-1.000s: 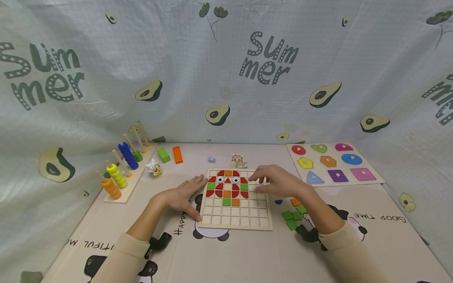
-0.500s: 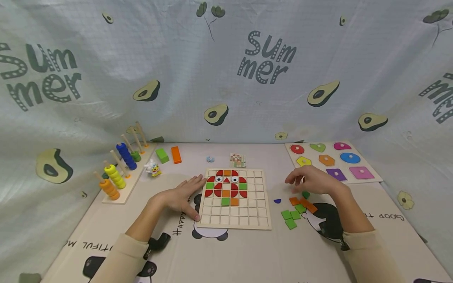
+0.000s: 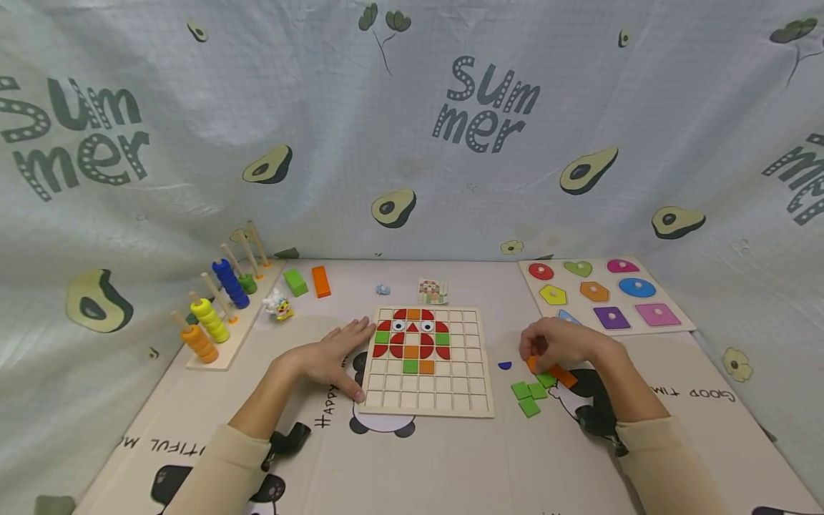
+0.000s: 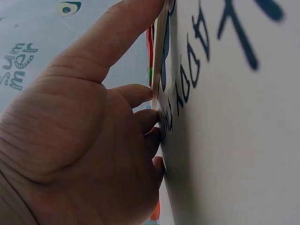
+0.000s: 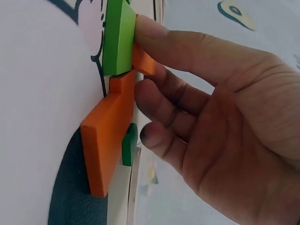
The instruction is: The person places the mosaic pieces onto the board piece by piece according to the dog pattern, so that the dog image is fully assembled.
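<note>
A square wooden grid board (image 3: 455, 392) lies in the middle of the table, partly filled with red, green and orange tiles forming a face with two eyes. My left hand (image 3: 330, 357) rests at its left edge, fingers and thumb spread; the left wrist view shows thumb and fingertips against the rim. Right of the board, my right hand (image 3: 566, 340) pinches a small orange tile (image 5: 143, 60) between thumb and finger. Close by lie green tiles (image 3: 529, 407), more orange tiles (image 5: 108, 136) and a dark green piece (image 5: 129, 145). The hand partly covers this pile in the head view.
A blue half-round piece (image 3: 505, 365) lies between board and pile. Behind the board are a picture card (image 3: 433, 292) and a small blue figure (image 3: 383, 290). A shape puzzle (image 3: 529, 272) stands back right; a ring stacker (image 3: 241, 322), toy figure (image 3: 278, 306) and two blocks (image 3: 321, 282) are left.
My right hand has left the board's right side and moved right to the loose pile, then lowered onto an orange tile. The left hand stays at the board's edge.
</note>
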`<action>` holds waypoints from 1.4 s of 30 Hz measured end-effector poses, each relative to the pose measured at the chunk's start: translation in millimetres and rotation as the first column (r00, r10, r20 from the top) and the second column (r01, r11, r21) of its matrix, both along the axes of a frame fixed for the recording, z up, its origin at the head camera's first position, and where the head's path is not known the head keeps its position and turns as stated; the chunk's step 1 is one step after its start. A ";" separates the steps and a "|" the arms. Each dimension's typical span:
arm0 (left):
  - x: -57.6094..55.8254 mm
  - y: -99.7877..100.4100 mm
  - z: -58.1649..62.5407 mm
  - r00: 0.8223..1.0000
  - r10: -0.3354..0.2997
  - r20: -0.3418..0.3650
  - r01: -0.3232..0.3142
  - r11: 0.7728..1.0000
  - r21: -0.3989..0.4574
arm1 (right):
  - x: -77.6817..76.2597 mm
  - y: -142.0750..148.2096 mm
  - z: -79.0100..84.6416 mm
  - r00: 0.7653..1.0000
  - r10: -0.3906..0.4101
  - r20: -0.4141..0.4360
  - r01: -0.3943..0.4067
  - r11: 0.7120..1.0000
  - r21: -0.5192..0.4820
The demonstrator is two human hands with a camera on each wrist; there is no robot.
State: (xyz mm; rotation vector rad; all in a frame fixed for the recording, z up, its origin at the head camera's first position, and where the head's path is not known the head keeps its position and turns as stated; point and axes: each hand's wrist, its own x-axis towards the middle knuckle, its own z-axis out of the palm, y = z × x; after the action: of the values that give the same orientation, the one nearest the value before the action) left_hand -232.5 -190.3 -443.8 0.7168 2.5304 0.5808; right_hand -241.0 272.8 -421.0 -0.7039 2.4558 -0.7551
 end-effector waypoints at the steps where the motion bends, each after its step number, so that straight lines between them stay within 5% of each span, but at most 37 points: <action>1: -0.3 0.1 -0.2 1.000 0.004 0.001 -0.004 1.000 -0.006 | -0.2 -0.3 0.1 1.000 0.000 -0.004 0.000 1.000 -0.003; 9: 1.4 -0.2 1.6 1.000 0.022 0.007 -0.022 1.000 0.013 | -3.5 -6.1 3.3 0.998 -0.044 -0.033 0.041 0.996 -0.075; 15: 2.9 -1.0 0.8 1.000 0.021 -0.004 -0.021 1.000 0.016 | -4.0 -20.0 7.5 0.984 -0.035 -0.176 0.012 0.991 -0.132; 24: 2.8 0.9 -1.9 0.999 0.035 0.010 -0.035 0.999 0.004 | 3.4 -59.4 13.5 0.974 0.016 -0.228 -0.061 0.979 -0.194; 34: 1.6 0.3 -2.2 1.000 0.023 0.005 -0.024 1.000 0.008 | 7.6 -124.1 10.6 0.967 0.146 -0.210 -0.166 0.983 -0.079; 42: 0.5 -0.5 -0.4 1.000 0.014 0.000 -0.014 1.000 0.006 | 7.9 -140.2 4.0 0.962 0.181 -0.204 -0.182 0.983 0.014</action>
State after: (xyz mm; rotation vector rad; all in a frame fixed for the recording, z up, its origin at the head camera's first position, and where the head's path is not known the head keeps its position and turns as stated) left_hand -231.9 -190.8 -444.3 0.7012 2.5367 0.5937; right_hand -233.1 132.6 -417.0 -1.0397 2.5254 -0.6452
